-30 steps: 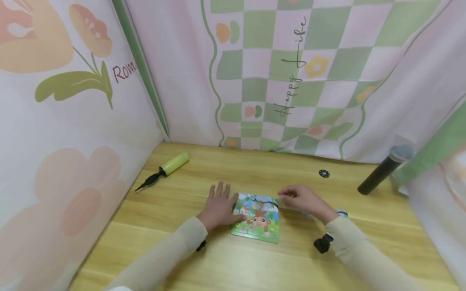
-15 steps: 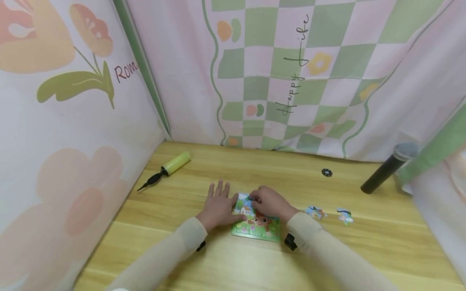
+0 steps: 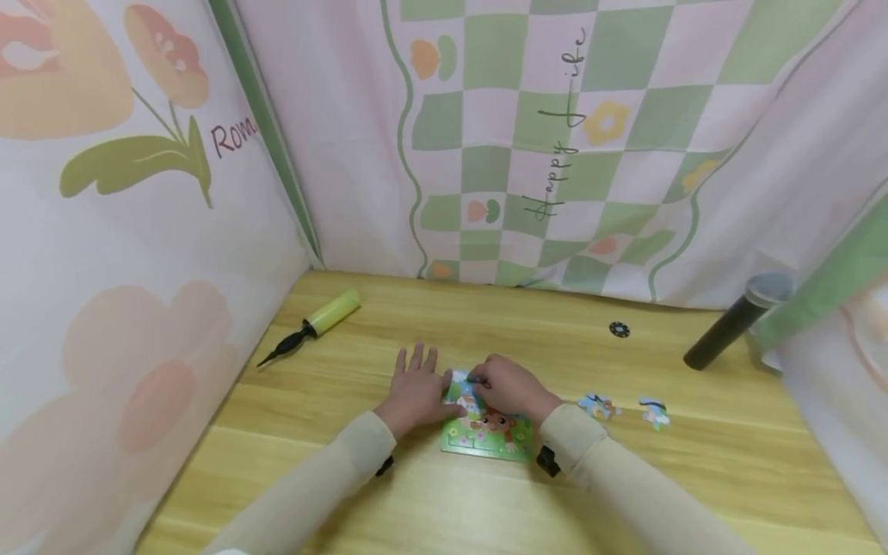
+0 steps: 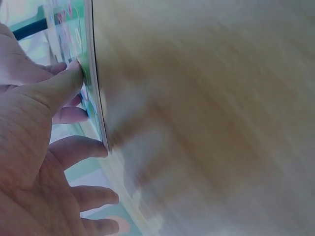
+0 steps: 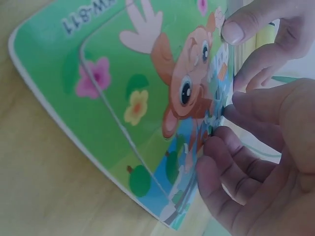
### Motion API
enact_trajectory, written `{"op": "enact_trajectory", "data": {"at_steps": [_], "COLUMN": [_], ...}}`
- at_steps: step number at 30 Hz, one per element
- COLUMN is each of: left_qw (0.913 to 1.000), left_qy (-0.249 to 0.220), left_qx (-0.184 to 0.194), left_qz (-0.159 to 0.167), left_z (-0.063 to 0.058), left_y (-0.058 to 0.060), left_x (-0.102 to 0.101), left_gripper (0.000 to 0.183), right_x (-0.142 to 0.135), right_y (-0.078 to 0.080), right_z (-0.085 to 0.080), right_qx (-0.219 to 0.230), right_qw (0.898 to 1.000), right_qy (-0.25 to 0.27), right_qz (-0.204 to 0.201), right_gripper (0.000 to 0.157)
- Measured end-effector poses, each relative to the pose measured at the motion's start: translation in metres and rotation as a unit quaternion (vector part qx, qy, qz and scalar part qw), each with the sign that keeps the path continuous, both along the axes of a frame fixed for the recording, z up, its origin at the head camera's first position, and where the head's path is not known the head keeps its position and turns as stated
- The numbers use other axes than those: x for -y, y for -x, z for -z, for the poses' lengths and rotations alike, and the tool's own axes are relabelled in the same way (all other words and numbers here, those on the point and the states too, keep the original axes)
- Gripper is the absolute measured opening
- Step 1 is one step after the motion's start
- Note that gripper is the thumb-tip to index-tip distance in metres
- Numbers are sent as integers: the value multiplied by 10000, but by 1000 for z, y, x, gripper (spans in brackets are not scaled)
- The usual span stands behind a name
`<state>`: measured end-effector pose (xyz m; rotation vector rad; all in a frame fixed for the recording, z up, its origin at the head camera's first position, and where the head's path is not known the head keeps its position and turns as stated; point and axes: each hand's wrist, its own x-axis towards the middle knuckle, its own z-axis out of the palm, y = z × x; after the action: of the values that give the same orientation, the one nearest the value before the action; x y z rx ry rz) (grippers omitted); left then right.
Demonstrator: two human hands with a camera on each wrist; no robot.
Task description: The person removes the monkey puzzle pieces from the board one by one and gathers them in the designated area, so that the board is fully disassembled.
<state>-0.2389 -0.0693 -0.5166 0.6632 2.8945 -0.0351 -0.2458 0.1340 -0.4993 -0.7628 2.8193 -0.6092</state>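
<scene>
A square jigsaw puzzle (image 3: 486,444) with a cartoon monkey lies on the wooden table, also seen large in the right wrist view. My left hand (image 3: 416,397) is spread at its left side, thumb over the picture and fingers straight along the table; the left wrist view has the thumb and index finger at the board's edge. Over the upper middle of the picture, my right hand (image 3: 512,388) has curled fingers pinching a small puzzle piece against the board, mostly hidden by the fingertips. Two loose puzzle pieces, one nearer (image 3: 600,406) and one farther right (image 3: 654,413), lie beyond the right wrist.
A yellow-green hand pump (image 3: 322,320) with a black nozzle lies at the back left. Toward the back right are a black patterned disc (image 3: 620,330) and a leaning black tube (image 3: 728,327) with a clear end. Printed curtains (image 3: 361,154) enclose the table.
My right hand has moved left from beside the puzzle's right edge to over its upper middle, uncovering the two loose pieces. The left hand has stayed in place.
</scene>
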Motion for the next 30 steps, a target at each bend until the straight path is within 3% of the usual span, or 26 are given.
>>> {"op": "enact_trajectory", "data": {"at_steps": [15,20,24,30], "left_qw": [9999,9999,10000,9999], "left_qy": [10,-82,-48,90], "left_qx": [98,57,79,40], "left_qz": [27,23,23,111], "left_z": [-4,-4,-3,1], "left_y": [2,4,4,6], "left_x": [9,8,6,2], "left_gripper": [78,77,79,79], "right_x": [14,18,19,14], "right_y": [1,0,1,3], "right_z": [-6,-5,4,5], "right_qx": [163,7,-161,47], "right_qw": [9997,9998,9989,9971], "right_qy": [-50,-1,22,236], "right_qz": [168,211,450,722], "right_gripper": [19,18,18,14]}}
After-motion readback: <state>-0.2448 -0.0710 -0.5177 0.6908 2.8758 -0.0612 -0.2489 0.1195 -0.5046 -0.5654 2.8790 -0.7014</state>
